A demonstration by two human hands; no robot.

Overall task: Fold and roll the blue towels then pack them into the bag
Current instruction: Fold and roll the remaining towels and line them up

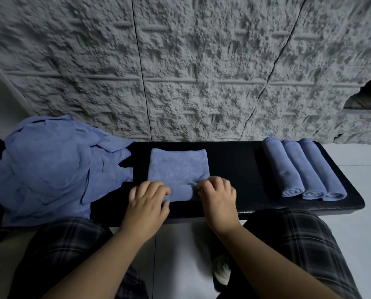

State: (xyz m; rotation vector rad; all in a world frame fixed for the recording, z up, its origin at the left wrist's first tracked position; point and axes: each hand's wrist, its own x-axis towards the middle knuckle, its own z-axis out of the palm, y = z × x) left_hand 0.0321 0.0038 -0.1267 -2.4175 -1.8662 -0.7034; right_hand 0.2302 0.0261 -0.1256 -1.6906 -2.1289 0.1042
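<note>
Plaid-clad knees (pixel 68 244) fill the near edge, one on each side, with pale floor (pixel 176 244) between them. Both forearms reach forward from there to a dark tabletop (pixel 234 169).

Left hand (pixel 146 203): fingers (pixel 156 187) curled, tips pressing down on the near left end of the towel (pixel 179 167). Slightly blurred.

Right hand (pixel 218 196): fingers (pixel 210 182) curled likewise, tips on the near right end of the same towel. Whether the thumbs are tucked under the cloth cannot be told.

Towel: blue, folded to a rectangle, lying flat at the middle of the tabletop. Its near edge is turned up into a short roll (pixel 181 192) that runs between the two hands; both sets of fingers sit on this roll. Far part of the towel is flat and unrolled.

Right end of tabletop: three rolled towels (pixel 303 167), blue, lying side by side and touching, spiral ends facing near. Well apart from the right hand.

Left end of tabletop: a loose pile (pixel 50 169) of unfolded blue towels, rumpled, overhanging the near edge. Just beside the folded towel but not touching it.

Far side: a rough grey textured wall (pixel 191 61) behind the tabletop.
</note>
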